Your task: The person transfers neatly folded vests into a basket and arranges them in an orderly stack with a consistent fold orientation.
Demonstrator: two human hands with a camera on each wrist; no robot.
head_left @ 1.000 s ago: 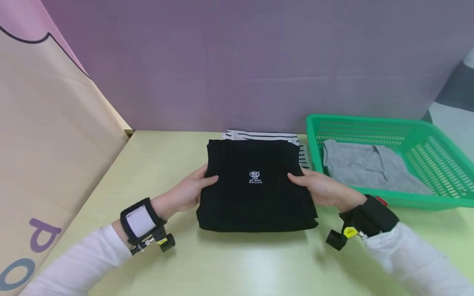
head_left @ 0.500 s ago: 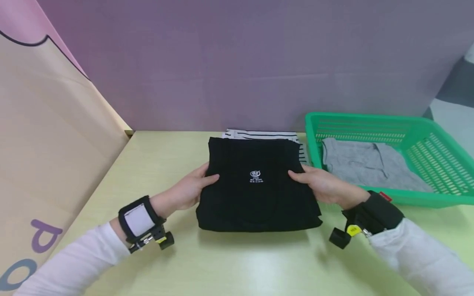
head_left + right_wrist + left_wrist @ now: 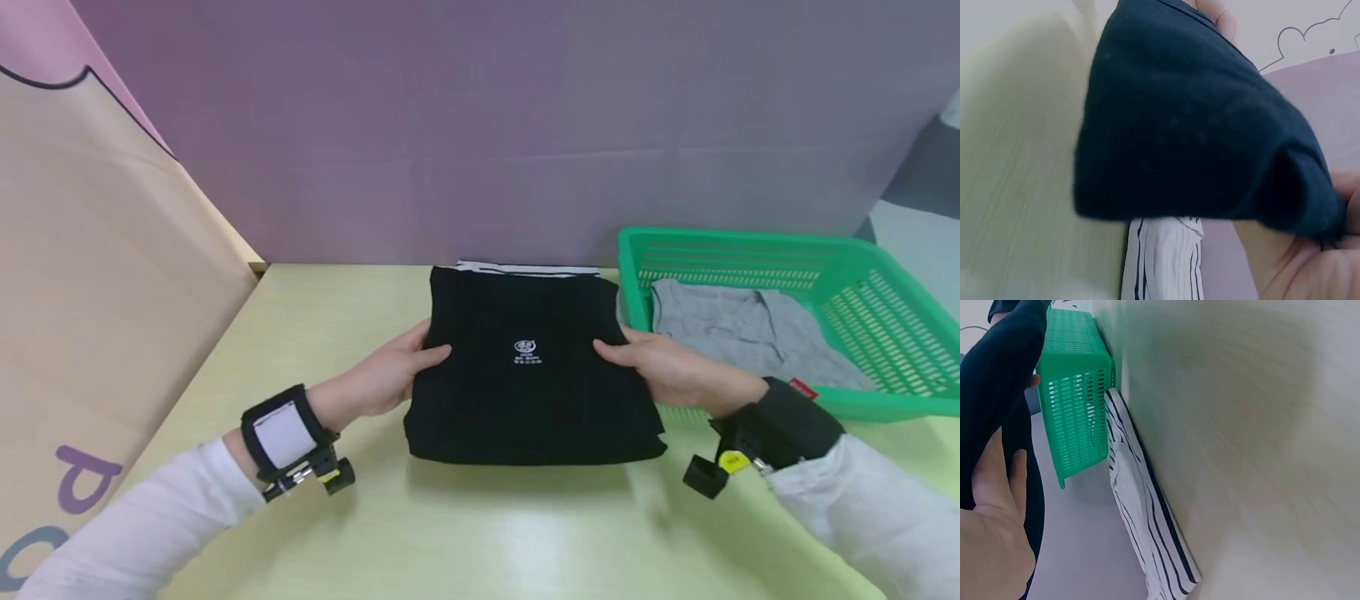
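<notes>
A folded black shirt (image 3: 532, 404) with a small white print spans the space between my two hands in the head view. My left hand (image 3: 390, 371) grips its left edge, thumb on top and fingers underneath, hidden. On the opposite edge my right hand (image 3: 663, 367) holds it the same way. The shirt is raised off the table, its shadow falling below the front edge. Behind and under it lies a folded white garment with black stripes (image 3: 1141, 494), of which the head view shows only a thin strip.
A green plastic basket (image 3: 750, 398) stands at the right with a folded grey garment (image 3: 727, 329) inside. The pale wooden table (image 3: 480, 533) ends at a purple-grey backdrop (image 3: 450, 150). A cream printed panel (image 3: 90, 292) borders the left.
Both hands have carried the black shirt slightly forward and to the right. It now covers more of the striped garment. The basket stays in place.
</notes>
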